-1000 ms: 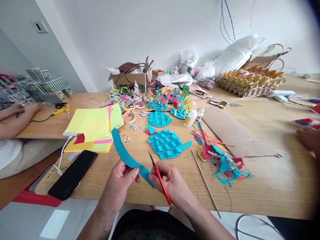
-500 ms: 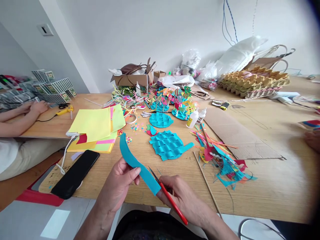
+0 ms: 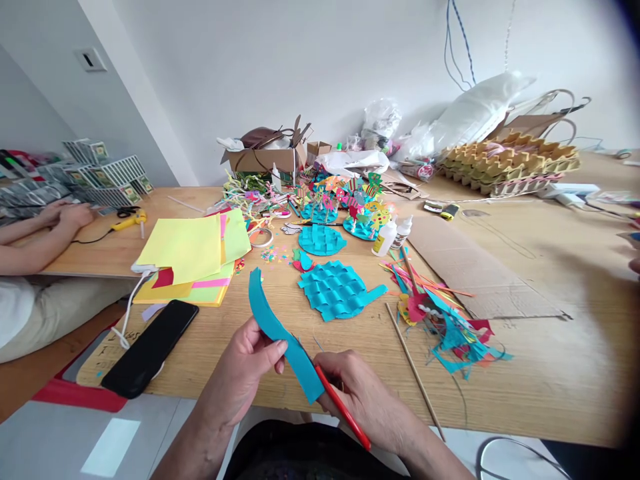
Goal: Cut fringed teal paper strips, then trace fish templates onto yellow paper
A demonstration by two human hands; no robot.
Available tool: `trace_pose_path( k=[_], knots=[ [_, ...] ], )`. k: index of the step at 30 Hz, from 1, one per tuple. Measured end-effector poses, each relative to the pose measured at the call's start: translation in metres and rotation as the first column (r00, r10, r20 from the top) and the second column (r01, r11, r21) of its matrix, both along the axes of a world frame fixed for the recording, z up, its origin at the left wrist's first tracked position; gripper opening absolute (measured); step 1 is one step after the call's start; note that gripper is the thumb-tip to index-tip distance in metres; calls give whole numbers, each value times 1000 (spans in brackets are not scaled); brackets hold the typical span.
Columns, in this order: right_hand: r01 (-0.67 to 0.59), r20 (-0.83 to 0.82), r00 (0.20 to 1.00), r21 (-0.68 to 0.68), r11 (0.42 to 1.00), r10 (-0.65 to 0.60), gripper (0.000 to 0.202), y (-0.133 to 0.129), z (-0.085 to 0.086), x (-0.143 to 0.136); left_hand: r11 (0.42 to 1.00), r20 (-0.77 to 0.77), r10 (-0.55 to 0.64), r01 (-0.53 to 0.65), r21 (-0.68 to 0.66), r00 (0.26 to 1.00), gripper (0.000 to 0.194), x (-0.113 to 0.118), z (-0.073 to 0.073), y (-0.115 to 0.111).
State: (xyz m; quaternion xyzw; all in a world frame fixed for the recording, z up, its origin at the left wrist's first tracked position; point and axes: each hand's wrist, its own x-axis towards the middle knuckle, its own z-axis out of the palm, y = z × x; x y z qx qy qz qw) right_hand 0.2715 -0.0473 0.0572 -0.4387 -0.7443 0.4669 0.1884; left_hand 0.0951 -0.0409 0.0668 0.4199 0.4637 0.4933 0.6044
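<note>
A curved strip of blue paper [image 3: 270, 319] is pinched between the thumb and fingers of my left hand [image 3: 255, 363]. In my right hand [image 3: 357, 390] I hold red-handled scissors [image 3: 343, 407], with the blades lying along the strip's right edge. How far the blades are apart is hard to see. Just beyond my hands lies a woven blue paper piece [image 3: 337, 290] with a tab sticking out to the right. A smaller woven blue oval [image 3: 323, 240] rests behind it, close to a glue bottle [image 3: 384, 239] and a second white bottle [image 3: 403, 232].
Paper sheets [image 3: 183, 250] and a black phone [image 3: 150, 347] lie to the left. On the right are a thin stick [image 3: 415, 370], paper scraps [image 3: 463, 333], a cardboard sheet [image 3: 487, 273] and egg trays [image 3: 510, 163]. Another person's hands [image 3: 70, 215] rest at far left.
The blue strip and my left hand have shifted slightly to the right. The scissor blades now overlap the strip's edge, where before they stood a little clear of it.
</note>
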Motion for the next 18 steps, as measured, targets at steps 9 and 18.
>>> trace_pose_path(
  k=[9,18],
  knots=[
    [43,-34,998,-21,999,-44,30,0,-4,-2,1000,43,-9,10,-13,999,12,1,-1,2],
    [72,-52,996,46,996,-69,35,4,-12,-5,1000,51,-1,2,-29,999,14,0,-2,0]
  ],
)
